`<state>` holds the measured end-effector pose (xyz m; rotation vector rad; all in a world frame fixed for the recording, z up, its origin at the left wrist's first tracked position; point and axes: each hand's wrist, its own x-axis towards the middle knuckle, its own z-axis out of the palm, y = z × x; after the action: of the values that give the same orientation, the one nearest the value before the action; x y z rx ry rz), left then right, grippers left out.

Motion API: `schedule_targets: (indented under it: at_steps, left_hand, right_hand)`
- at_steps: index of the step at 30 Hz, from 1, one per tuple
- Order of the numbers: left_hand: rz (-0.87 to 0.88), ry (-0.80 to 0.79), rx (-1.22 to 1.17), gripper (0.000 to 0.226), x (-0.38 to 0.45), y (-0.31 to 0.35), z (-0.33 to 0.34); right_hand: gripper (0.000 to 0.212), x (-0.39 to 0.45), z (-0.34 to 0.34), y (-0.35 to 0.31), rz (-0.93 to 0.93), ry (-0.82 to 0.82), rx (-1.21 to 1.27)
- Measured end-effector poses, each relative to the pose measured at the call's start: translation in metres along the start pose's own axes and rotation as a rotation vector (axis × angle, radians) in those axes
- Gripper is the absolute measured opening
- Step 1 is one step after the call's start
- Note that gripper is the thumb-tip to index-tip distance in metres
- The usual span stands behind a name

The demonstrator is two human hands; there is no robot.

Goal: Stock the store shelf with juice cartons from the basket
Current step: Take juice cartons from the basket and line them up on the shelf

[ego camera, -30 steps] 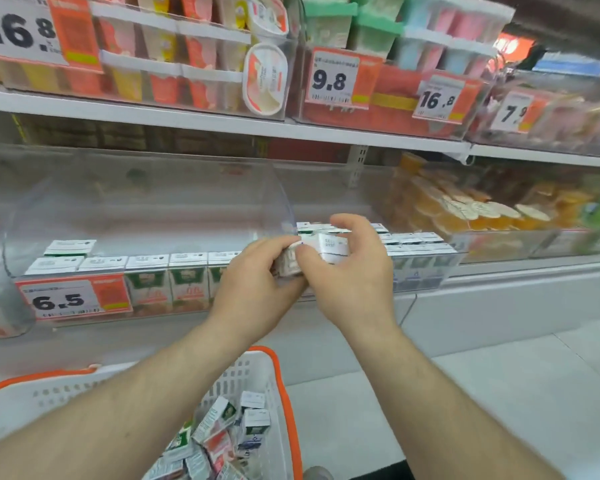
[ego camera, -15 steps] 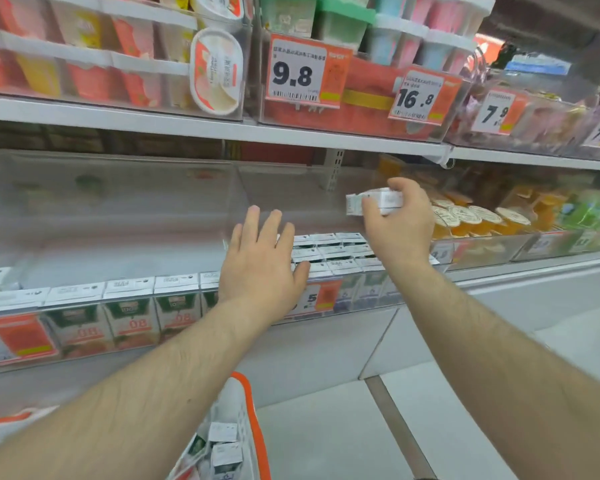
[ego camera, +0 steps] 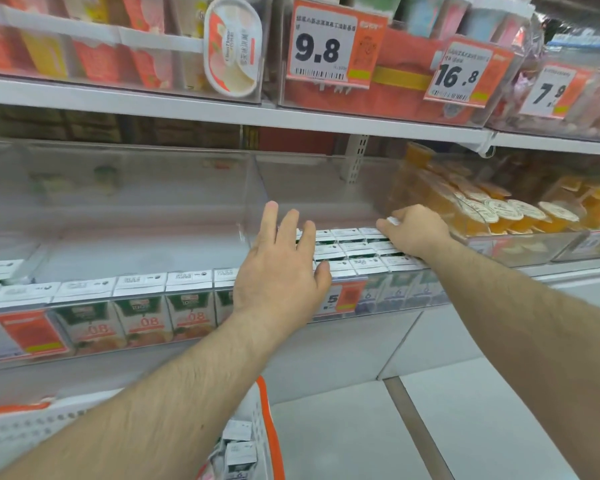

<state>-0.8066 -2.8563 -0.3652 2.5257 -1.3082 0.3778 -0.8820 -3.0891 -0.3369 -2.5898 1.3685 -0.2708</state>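
R hand point(ego camera: 414, 230) is curled round a small carton point(ego camera: 392, 221), only a white corner of it showing past the fingertips, at the back-right of the block of cartons point(ego camera: 355, 251) in the clear bin. Prob. held from above so it can drop straight into the row w/o knocking the neighbours; whether it's already seated I can't tell, the hand hides it.

L hand point(ego camera: 279, 271) is open, fingers straight and spread, palm down over the left edge of the same block and the bin's front lip. Looks like it's steadying the rows or just hovering; contact not clear.

Edges: clear divider point(ego camera: 257, 188) stands just left of the L hand, splitting this bin from the next one, where a single front row of orange-label cartons point(ego camera: 142, 306) leaves plenty of bare floor behind. Jelly cups point(ego camera: 492, 209) sit in the bin just right of the R hand, so little side room there. Upper shelf point(ego camera: 187, 105) overhangs, but there's decent headroom above the cartons.

Basket point(ego camera: 267, 427) is low by the L forearm, more cartons point(ego camera: 238, 448) inside, so stocking isn't done.
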Motion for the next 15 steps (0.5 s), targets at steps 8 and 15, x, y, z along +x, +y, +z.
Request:
schedule_targets:
  at_steps: [8, 15]
  left_hand:
    - [-0.014, -0.013, 0.018, 0.071, 0.001, 0.002, -0.003]
    - [-0.01, -0.033, 0.023, 0.071, 0.002, 0.002, -0.005]
  right_hand:
    - [0.092, 0.005, 0.003, -0.003, 0.153, -0.094, 0.09]
    - [0.103, -0.017, 0.001, -0.031, 0.149, -0.256, -0.227]
